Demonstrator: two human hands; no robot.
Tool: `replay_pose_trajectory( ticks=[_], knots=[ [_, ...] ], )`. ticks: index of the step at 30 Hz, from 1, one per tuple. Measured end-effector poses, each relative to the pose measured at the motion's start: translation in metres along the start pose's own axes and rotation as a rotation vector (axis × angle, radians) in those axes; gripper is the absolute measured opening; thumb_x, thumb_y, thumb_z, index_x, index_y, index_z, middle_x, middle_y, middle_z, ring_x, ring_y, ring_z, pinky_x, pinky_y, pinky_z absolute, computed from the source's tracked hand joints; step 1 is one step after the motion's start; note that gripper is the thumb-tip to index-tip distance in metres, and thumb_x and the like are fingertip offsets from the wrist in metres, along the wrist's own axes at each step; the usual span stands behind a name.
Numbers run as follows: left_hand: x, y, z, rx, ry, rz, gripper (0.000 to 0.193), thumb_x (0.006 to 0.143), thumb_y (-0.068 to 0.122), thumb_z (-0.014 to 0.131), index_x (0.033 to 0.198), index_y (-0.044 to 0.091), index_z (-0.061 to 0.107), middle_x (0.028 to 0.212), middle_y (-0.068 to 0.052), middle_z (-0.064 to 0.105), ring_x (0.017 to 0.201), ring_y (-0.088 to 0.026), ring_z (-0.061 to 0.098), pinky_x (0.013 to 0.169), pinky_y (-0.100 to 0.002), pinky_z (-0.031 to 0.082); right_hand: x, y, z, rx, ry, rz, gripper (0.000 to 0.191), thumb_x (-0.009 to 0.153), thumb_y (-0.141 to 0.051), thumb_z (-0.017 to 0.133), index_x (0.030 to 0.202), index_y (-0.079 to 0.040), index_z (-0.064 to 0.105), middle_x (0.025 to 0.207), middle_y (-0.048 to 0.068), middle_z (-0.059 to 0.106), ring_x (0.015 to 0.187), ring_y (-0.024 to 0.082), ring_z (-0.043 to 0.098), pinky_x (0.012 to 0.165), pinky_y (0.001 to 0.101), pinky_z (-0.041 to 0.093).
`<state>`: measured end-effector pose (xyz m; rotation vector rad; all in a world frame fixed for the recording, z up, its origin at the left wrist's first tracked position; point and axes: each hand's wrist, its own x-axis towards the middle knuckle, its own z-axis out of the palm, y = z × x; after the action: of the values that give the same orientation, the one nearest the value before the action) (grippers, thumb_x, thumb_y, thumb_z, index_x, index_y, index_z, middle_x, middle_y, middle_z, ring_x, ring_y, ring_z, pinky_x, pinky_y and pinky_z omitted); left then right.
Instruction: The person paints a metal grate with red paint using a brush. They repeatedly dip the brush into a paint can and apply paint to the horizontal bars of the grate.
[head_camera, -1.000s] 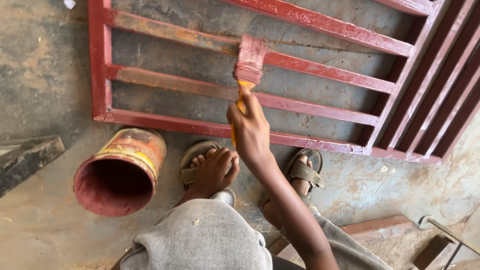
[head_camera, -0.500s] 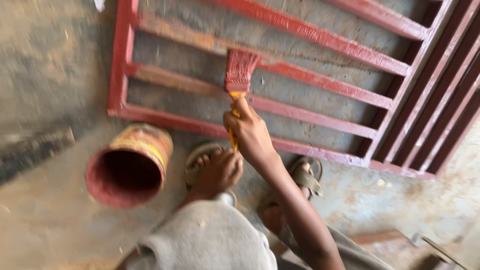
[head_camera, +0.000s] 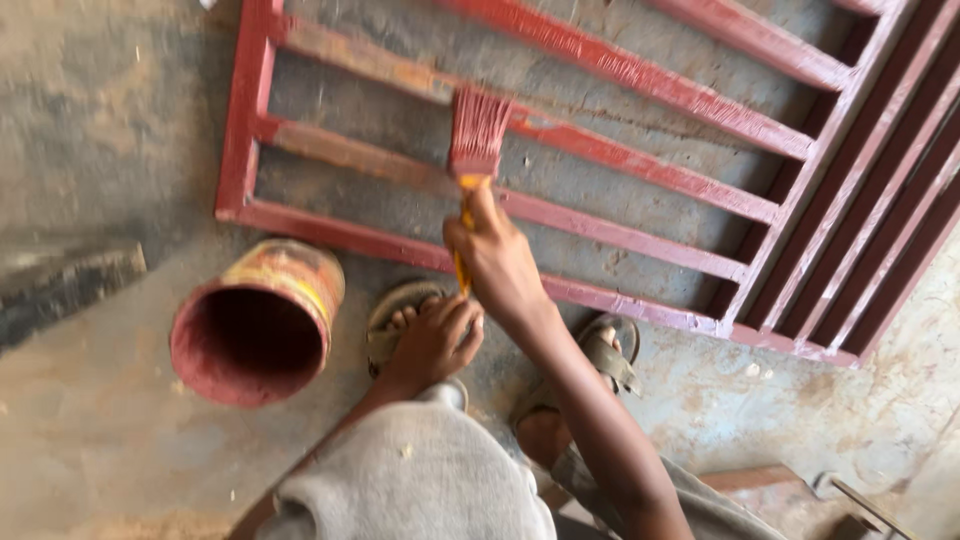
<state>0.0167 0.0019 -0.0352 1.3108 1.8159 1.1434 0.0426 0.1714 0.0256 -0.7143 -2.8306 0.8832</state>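
Well, the painting stroke itself looks to be the step in hand: the right hand (head_camera: 497, 262) is closed tight round the yellow handle of the paintbrush (head_camera: 476, 150), and the red-loaded bristles lie across a bar near the left end of the metal grille (head_camera: 640, 240) that sits flat on the concrete floor (head_camera: 90, 150). The bar under the brush shows bare orange-brown patches, while the outer frame around it reads as a fuller red, so I judge the coat is only partly on. The next move, as I see it, calls for a steady drag along that bar with the bristles kept flat, and a dip once they run dry.

The right arm reaches forward from the lower right, forearm sloping up to the wrist, knuckles on top, the brush pointing away from the body. The left hand (head_camera: 432, 342) holds nothing I can make out; its fingers curl loosely over the toes of the left sandalled foot (head_camera: 400, 310), as if bracing a crouch. The other sandal (head_camera: 605, 355) shows just beside the right forearm.

The open paint tin (head_camera: 255, 320) stands on the floor just left of the feet, near the grille's corner, its inside coated dark red
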Motion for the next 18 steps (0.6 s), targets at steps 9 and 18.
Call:
replay_pose_trajectory(
  ticks=[9, 18],
  knots=[
    [-0.041, -0.001, -0.013, -0.440, 0.016, -0.303, 0.011, 0.101, 0.012, 0.062, 0.107, 0.004, 0.066, 0.097, -0.010, 0.069, 0.089, -0.020, 0.065, 0.081, -0.035, 0.053, -0.004, -0.037, -0.053, 0.565, 0.413, 0.002, 0.014, 0.101, 0.001, 0.067, 0.095, -0.003, 0.056, 0.105, 0.014, 0.061, 0.094, 0.028, 0.074, 0.083, 0.0369, 0.065],
    [-0.194, -0.011, -0.070, -0.068, 0.536, -0.876, 0.055, 0.084, 0.028, 0.077, 0.130, 0.004, 0.056, 0.126, -0.013, 0.062, 0.109, -0.025, 0.064, 0.086, -0.038, 0.058, 0.014, -0.001, -0.060, 1.653, 0.142, 0.171, 0.016, 0.097, 0.005, 0.057, 0.103, -0.004, 0.046, 0.101, 0.016, 0.060, 0.080, 0.031, 0.072, 0.070, 0.0360, 0.062]
  ],
)
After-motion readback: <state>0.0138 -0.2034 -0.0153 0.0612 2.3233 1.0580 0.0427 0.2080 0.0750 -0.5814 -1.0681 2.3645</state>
